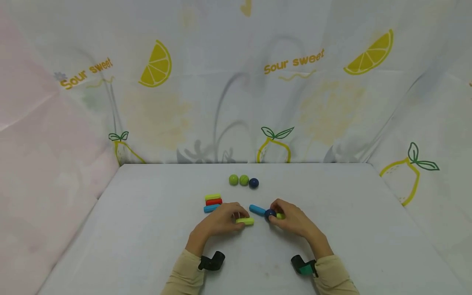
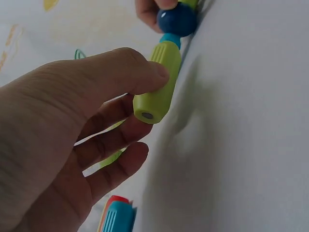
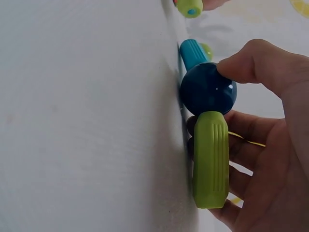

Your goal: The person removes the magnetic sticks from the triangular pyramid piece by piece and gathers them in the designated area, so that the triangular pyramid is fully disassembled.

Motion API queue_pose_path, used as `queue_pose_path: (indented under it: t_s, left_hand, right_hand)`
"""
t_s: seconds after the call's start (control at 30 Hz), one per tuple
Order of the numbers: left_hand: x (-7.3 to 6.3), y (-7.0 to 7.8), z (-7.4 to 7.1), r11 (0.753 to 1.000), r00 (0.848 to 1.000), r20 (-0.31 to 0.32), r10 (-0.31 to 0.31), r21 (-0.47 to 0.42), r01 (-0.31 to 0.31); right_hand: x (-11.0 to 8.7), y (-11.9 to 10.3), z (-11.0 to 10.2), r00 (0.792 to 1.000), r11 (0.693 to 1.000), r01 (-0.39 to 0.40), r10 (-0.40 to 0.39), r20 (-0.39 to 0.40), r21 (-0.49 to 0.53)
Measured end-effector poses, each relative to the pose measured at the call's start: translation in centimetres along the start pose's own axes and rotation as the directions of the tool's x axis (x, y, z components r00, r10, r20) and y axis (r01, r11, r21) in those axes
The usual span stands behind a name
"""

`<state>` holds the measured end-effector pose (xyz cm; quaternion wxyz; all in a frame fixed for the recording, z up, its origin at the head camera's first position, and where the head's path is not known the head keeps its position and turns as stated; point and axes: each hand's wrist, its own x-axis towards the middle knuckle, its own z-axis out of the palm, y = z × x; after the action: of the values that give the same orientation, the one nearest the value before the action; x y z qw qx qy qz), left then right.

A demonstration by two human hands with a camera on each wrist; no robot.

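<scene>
My left hand (image 1: pixel 223 220) pinches a yellow-green magnetic rod (image 2: pixel 166 55) between thumb and fingers, low over the white table. A round grey spot shows on the rod's near end. With thumb and fingers, my right hand (image 1: pixel 296 219) grips a dark blue ball (image 3: pixel 207 92). Joined to that ball are a blue rod (image 3: pixel 193 53) pointing away to the left and another yellow-green rod (image 3: pixel 211 162) along the right fingers. In the head view, a small gap separates the left hand's rod from the ball and its blue rod.
Behind the hands, two green balls (image 1: pixel 234 180) and a dark blue ball (image 1: pixel 253 183) sit in a row. Left of them lie a yellow-green rod (image 1: pixel 212 197), a red rod (image 1: pixel 214 202) and a blue rod (image 1: pixel 212 208), side by side. A printed curtain (image 1: pixel 206 102) closes off the table's back edge.
</scene>
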<state>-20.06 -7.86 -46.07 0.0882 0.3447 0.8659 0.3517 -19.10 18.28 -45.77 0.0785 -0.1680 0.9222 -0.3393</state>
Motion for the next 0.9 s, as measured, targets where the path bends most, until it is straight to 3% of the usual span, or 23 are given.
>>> queue_pose_path:
  t_s: [0.4, 0.57, 0.73, 0.9]
  left_hand:
    - [-3.0, -2.4, -3.6, 0.997, 0.99, -0.138, -0.031, -0.071, 0.021]
    - [-4.2, -3.1, -4.9, 0.994, 0.978, -0.176, -0.108, -0.051, 0.101]
    - [-5.3, -4.1, -5.3, 0.983, 0.967, -0.181, -0.18, -0.079, 0.168]
    - [-5.4, -4.8, -5.2, 0.987, 0.972, -0.181, -0.148, -0.086, 0.135]
  right_hand:
    - [-0.1, 0.2, -0.1, 0.999, 0.998, -0.016, 0.013, 0.045, 0.056]
    - [-0.1, 0.3, -0.1, 0.998, 0.998, -0.017, 0.014, 0.056, 0.063]
    - [-0.1, 0.5, -0.1, 0.998, 0.998, -0.01, 0.006, 0.059, 0.066]
    - [0.0, 0.7, 0.0, 0.998, 0.998, -0.006, 0.002, 0.063, 0.061]
